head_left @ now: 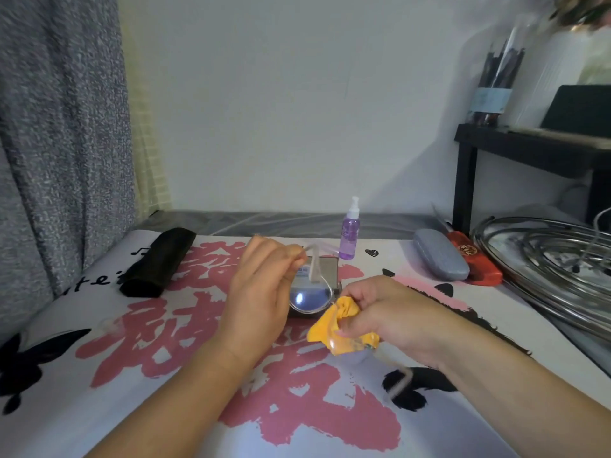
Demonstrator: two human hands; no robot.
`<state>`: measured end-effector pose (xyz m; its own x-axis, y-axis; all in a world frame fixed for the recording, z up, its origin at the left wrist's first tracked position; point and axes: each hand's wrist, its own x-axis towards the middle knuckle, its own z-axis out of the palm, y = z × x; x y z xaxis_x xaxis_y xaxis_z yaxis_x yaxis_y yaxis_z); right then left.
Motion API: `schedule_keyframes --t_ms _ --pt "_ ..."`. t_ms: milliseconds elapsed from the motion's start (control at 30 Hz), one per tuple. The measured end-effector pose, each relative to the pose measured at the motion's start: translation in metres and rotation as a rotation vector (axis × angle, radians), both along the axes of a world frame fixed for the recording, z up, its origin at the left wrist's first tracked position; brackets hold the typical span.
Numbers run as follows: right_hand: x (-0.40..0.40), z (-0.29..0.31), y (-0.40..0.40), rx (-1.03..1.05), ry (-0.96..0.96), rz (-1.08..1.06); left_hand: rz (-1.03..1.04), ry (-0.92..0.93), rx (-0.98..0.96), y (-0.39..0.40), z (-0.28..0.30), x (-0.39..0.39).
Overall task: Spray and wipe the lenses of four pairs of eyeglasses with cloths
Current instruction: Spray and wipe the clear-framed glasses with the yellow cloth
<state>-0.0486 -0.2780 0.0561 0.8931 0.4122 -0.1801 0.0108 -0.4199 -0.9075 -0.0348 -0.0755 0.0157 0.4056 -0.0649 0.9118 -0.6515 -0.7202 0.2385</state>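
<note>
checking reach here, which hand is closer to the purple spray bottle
Left. The left hand is just in front and left of the purple spray bottle, pinching the eyeglasses' temple. The right hand, holding the yellow cloth, sits further toward the person.

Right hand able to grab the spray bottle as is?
Probably not yet: the right hand is holding the yellow cloth on a lens. The path to the spray bottle looks free.

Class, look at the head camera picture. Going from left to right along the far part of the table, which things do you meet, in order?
Black soft pouch → purple clear spray bottle with a white nozzle → grey hard glasses case → red glasses case → coiled metal hose.
</note>
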Motion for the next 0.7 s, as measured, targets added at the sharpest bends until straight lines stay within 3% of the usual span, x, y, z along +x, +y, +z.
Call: schedule_keyframes --t_ms 233,333,433,700 --pt "-0.007 -0.01 0.002 0.02 0.025 -0.005 -0.035 0.004 0.046 0.002 -0.003 0.003" --pt "-0.01 -0.013 -0.008 0.143 0.13 -0.052 -0.085 0.078 0.0 0.007 -0.005 0.004" --pt "-0.016 -0.012 -0.021 0.235 0.318 0.065 -0.089 0.094 -0.048 0.009 -0.003 0.004" --pt "-0.011 -0.023 -0.013 0.061 0.282 -0.031 -0.127 0.041 0.04 -0.001 -0.003 0.006"
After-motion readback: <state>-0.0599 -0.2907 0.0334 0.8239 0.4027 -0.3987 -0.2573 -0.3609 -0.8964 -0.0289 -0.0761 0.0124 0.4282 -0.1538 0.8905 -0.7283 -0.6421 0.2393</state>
